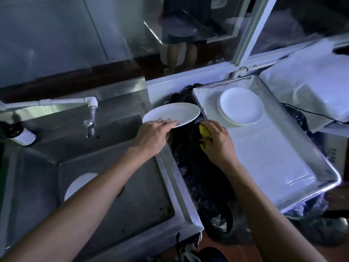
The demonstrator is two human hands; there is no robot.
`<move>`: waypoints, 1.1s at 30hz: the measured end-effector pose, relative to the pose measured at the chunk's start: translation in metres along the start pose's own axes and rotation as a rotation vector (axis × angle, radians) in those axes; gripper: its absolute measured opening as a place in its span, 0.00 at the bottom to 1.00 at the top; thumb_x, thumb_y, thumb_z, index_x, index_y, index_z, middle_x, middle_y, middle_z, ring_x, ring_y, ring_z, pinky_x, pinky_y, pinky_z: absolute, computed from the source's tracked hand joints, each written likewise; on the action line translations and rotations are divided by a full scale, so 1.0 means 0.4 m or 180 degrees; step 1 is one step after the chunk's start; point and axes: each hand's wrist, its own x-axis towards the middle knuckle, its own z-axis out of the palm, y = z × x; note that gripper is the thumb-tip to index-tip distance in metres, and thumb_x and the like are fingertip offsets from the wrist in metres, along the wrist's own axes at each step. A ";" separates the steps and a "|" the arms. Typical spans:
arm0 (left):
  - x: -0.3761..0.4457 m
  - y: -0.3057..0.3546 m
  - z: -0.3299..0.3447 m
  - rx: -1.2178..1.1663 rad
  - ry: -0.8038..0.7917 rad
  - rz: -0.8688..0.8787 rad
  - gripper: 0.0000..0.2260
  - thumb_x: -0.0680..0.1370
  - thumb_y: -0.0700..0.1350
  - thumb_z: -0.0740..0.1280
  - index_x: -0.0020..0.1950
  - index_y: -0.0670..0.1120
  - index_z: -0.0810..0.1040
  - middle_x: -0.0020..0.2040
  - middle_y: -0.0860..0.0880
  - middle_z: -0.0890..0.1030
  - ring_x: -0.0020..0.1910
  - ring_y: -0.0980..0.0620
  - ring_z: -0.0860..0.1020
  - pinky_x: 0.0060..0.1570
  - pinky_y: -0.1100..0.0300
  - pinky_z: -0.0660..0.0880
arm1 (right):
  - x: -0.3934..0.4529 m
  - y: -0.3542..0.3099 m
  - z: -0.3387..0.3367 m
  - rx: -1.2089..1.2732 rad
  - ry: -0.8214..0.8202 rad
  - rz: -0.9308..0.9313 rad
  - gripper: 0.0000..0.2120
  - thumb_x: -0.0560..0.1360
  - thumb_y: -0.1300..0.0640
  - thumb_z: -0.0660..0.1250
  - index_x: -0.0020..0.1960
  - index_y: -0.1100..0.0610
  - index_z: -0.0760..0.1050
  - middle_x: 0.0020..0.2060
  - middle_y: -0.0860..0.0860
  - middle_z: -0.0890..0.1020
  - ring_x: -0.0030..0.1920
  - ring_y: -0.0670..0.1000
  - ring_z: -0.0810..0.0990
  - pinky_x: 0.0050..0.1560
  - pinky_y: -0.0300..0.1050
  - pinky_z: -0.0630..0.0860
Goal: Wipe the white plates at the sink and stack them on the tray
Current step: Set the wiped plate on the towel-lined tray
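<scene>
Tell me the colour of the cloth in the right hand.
Yellow cloth, seen in the head view.

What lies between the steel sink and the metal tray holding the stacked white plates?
In the head view, crumpled black plastic fills the gap between the sink and the tray. Above it, the right hand grips a yellow cloth.

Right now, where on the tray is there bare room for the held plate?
The tray is bare from the plate stack to its near rim. It is crowded only at the far end, where the stack sits.
</scene>
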 end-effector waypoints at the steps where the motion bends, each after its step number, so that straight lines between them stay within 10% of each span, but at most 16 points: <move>1: 0.031 0.023 0.016 0.0000 -0.0024 0.0064 0.23 0.74 0.28 0.68 0.66 0.46 0.82 0.62 0.44 0.83 0.58 0.39 0.83 0.53 0.43 0.82 | 0.002 0.028 -0.024 0.0010 0.0039 0.0023 0.29 0.69 0.68 0.68 0.68 0.53 0.76 0.67 0.49 0.77 0.59 0.63 0.76 0.58 0.59 0.75; 14: 0.383 0.322 0.257 0.0311 -0.0715 0.0543 0.28 0.80 0.34 0.55 0.78 0.54 0.68 0.77 0.51 0.70 0.76 0.45 0.69 0.72 0.51 0.64 | -0.022 0.347 -0.227 0.0099 0.0485 0.0309 0.37 0.61 0.74 0.71 0.61 0.41 0.70 0.61 0.37 0.75 0.52 0.56 0.76 0.49 0.54 0.76; 33: 0.535 0.424 0.460 0.0791 -0.1038 0.0703 0.27 0.76 0.32 0.64 0.75 0.47 0.72 0.72 0.45 0.75 0.69 0.40 0.73 0.63 0.42 0.69 | -0.009 0.542 -0.244 -0.0044 0.0128 0.0813 0.25 0.74 0.66 0.67 0.69 0.51 0.74 0.68 0.46 0.76 0.61 0.59 0.74 0.59 0.58 0.72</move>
